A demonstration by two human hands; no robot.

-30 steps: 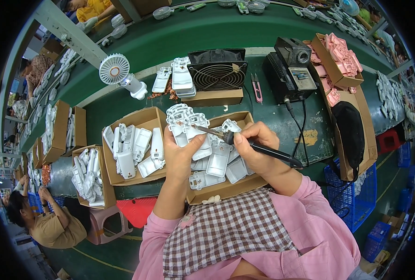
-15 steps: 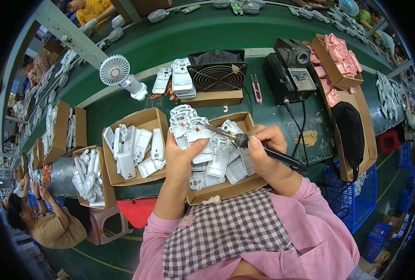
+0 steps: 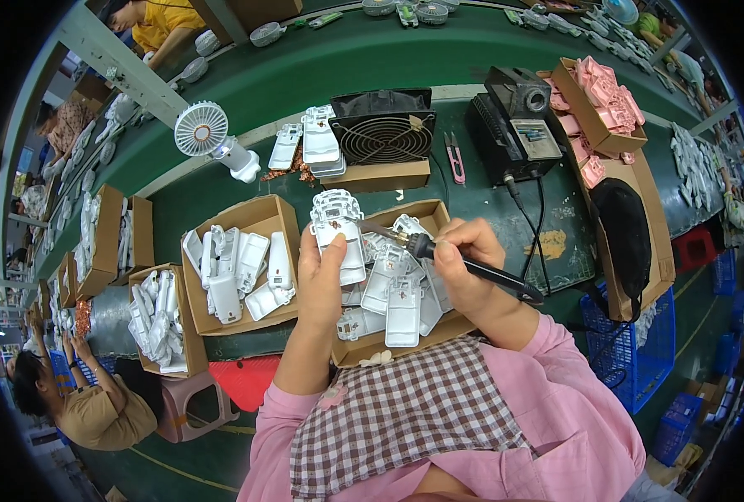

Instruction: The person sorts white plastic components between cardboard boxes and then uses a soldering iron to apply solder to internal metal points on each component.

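Your left hand point(image 3: 317, 280) is holding a white casing point(image 3: 342, 238) over the left side of the near carton point(image 3: 349, 356), its thumb pressing on the casing's face and its other fingers wrapping behind, mostly out of sight; a small coppery patch is showing on that face above your thumb; your right hand point(image 3: 470, 259) is gripping a black soldering iron point(image 3: 420, 244) over the right side of the near carton, thumb and forefinger closing narrowly around the handle; the iron's metal end is pointing left toward the casing's right edge, though you cannot tell here whether the two are touching; more white casings point(image 3: 403, 314) are lying loosely heaped inside the near carton, one of them leaning over its front wall; just left of the near carton, a second carton point(image 3: 276, 216) is holding white parts point(image 3: 224, 293); beyond the near carton, a black fan with a wire grille point(image 3: 384, 138) is standing beside a stack of white casings point(image 3: 322, 138); beyond and to the right of the near carton, pink-handled snips point(image 3: 455, 163) are lying near a black soldering station point(image 3: 493, 138); farther right of it, pink parts point(image 3: 606, 92) are filling a box.
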